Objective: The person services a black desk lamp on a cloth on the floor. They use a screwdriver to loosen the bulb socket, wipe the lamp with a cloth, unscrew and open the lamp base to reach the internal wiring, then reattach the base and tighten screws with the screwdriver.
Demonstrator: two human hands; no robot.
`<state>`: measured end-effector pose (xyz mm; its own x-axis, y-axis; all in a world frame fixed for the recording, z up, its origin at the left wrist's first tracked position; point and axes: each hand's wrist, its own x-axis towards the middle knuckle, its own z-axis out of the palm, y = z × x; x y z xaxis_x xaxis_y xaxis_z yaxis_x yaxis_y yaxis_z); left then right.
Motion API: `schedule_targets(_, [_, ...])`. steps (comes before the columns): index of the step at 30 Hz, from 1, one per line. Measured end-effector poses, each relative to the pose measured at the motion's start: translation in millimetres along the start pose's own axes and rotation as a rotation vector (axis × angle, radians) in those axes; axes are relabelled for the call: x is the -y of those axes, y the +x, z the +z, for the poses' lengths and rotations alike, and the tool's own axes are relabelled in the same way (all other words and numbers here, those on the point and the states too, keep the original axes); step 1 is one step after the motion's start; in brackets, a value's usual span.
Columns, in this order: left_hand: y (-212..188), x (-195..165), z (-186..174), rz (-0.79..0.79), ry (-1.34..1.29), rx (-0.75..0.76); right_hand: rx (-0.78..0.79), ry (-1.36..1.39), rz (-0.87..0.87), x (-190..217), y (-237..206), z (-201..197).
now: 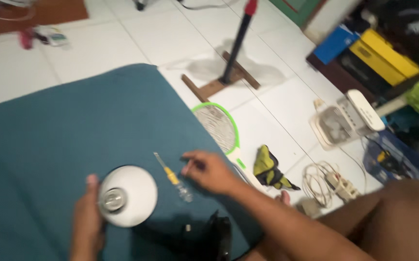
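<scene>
A teal mattress (59,145) fills the left half of the frame, set on a white tiled floor (277,111). Right of it on the floor lie a green-rimmed racket-shaped swatter (217,126), a small fan unit (337,125) at right centre, and a coiled cable with a power strip (328,182) at lower right. On the mattress, lower centre, a white bulb housing (134,191) lies with its metal screw base (113,199) facing the camera. The left hand (86,222) wraps the housing's left side, thumb up along the rim; its grip is closed on the housing. The right hand (209,170), right of centre, has its fingertips pinched nearly together; blur prevents telling whether they hold anything. A small yellow-handled screwdriver (168,171) lies flat between the two hands, just left of the right hand, not visibly touched. The step in hand appears to be steadying the housing for work on its base; the next move would call for securing the screwdriver handle.
</scene>
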<state>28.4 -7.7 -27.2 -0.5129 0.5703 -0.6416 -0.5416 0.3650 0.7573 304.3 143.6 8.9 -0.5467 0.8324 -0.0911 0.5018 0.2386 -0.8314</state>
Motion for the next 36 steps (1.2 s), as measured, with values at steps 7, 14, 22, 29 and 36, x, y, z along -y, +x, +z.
schedule_targets(7, [3,21,19,0.208,-0.394,0.210,-0.579,-0.268,0.534,-103,5,-126])
schedule_targets(14, [8,14,65,0.351,-0.420,0.086,-0.339,-0.467,0.653,-143,-3,-144])
schedule_targets(22, [-8,-35,84,0.318,-0.453,0.175,-0.306,0.255,-0.040,32,-12,-149])
schedule_targets(29, [-9,-36,47,0.402,-0.513,0.047,0.041,-0.404,-0.752,152,9,40])
schedule_targets(36, [-7,-20,42,0.752,-0.459,-0.073,0.350,0.710,0.103,146,-10,51])
